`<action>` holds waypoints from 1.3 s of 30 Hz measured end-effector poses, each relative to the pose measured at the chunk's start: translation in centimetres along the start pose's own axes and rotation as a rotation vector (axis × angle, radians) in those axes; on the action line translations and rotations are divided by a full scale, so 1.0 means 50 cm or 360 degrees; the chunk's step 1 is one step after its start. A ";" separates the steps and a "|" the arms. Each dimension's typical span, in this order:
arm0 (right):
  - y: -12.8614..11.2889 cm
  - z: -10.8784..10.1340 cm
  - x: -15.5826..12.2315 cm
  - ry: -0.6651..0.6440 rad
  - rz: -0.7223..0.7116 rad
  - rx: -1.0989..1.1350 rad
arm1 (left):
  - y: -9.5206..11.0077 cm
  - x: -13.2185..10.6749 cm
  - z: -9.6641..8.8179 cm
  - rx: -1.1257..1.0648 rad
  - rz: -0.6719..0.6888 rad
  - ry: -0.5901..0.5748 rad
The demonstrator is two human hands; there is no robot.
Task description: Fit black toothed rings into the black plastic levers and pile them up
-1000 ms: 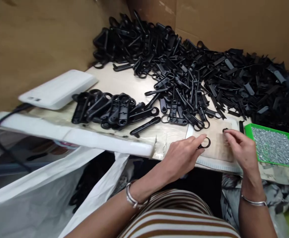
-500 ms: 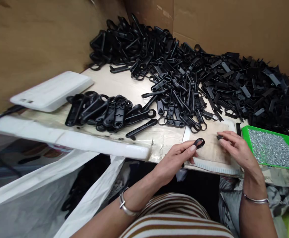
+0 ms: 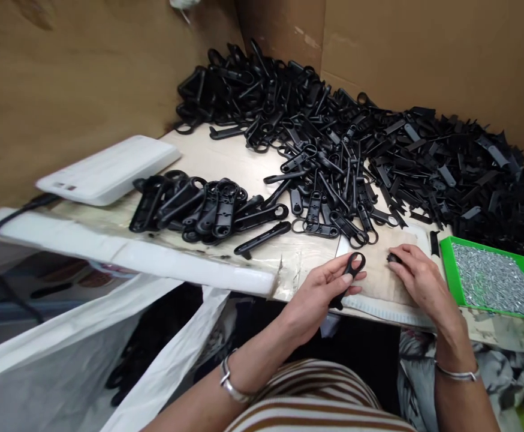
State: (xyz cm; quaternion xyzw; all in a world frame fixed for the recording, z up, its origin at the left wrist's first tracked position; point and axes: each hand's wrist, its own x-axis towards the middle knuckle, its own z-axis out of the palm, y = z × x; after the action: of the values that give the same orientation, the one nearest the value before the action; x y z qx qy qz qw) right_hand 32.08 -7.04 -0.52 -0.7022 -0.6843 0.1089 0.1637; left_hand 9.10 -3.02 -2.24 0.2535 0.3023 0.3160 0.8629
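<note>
My left hand (image 3: 318, 294) is closed around a black plastic handle piece (image 3: 348, 271) with a ring at its end, held tilted just above the table's front edge. A hand's width to the right, my right hand (image 3: 417, 282) pinches a small black part (image 3: 393, 258) between fingertips over a pale mat (image 3: 385, 270). Behind both hands lies a big heap of black plastic handle pieces (image 3: 343, 144) spreading across the table to the cardboard wall.
A green tray of small silver screws (image 3: 491, 279) sits at the right. A row of stacked black pieces (image 3: 199, 207) lies at the left, beside a white flat box (image 3: 109, 168) with a black cable (image 3: 1, 240). A white plastic bag (image 3: 86, 348) hangs below the table.
My left hand has lifted the ringed piece off the mat and tilted it up. My right hand has moved slightly left toward it with the small part.
</note>
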 end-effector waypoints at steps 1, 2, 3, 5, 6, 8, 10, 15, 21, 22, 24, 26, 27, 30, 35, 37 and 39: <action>-0.002 -0.001 -0.003 -0.0006 0.0000 -0.0034 | -0.001 0.001 0.000 -0.0020 0.0002 0.0007; -0.004 -0.002 -0.005 0.0001 0.0006 -0.0071 | -0.002 0.001 0.001 -0.0032 0.0003 0.0011; -0.007 -0.004 -0.007 0.0020 0.0014 -0.0096 | -0.002 0.002 0.002 -0.0037 0.0003 0.0012; -0.018 -0.009 -0.009 0.0086 0.0018 -0.0043 | -0.003 0.004 0.003 -0.0029 0.0013 0.0011; -0.027 -0.011 -0.011 0.0126 0.0012 0.0054 | -0.003 0.005 0.004 -0.0019 0.0024 0.0007; -0.049 -0.010 -0.015 0.0225 -0.0015 0.0344 | -0.004 0.007 0.005 0.0006 0.0055 -0.0011; -0.075 -0.001 -0.018 0.0309 -0.0056 0.0592 | -0.005 0.009 0.007 0.0037 0.0099 -0.0044; -0.116 0.043 -0.022 0.0449 -0.0149 0.0614 | -0.003 0.007 0.021 0.0153 0.0181 -0.0245; -0.113 0.062 -0.025 0.0552 -0.0211 0.0515 | -0.001 0.002 0.025 0.0416 0.0339 -0.0292; -0.113 0.062 -0.027 0.0562 -0.0204 0.0517 | -0.001 0.001 0.023 0.0522 0.0386 -0.0286; -0.114 0.065 -0.029 0.0583 -0.0166 0.0514 | 0.001 -0.002 0.021 0.0791 0.0493 -0.0273; -0.116 0.068 -0.031 0.0595 -0.0125 0.0522 | 0.003 -0.007 0.021 0.1050 0.0600 -0.0275; -0.118 0.069 -0.032 0.0601 -0.0110 0.0543 | 0.005 -0.010 0.022 0.1153 0.0648 -0.0281; -0.123 0.066 -0.038 0.0603 -0.0066 0.0639 | 0.013 -0.016 0.024 0.1367 0.0735 -0.0314; -0.117 0.038 -0.054 0.0419 0.0002 0.0810 | 0.035 -0.021 0.024 0.1578 0.0678 -0.0172; -0.105 0.031 -0.058 0.0330 0.0053 0.0885 | 0.042 -0.026 0.025 0.1572 0.0677 -0.0165; -0.095 0.032 -0.060 0.0250 0.0115 0.0967 | 0.042 -0.031 0.026 0.1569 0.0695 -0.0242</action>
State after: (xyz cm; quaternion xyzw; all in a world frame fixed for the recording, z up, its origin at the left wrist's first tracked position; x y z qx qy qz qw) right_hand 26.97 -9.84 -0.39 -0.6513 -0.5802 0.2594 0.4145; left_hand 8.19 -3.02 0.53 0.7071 0.2918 0.2893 0.5755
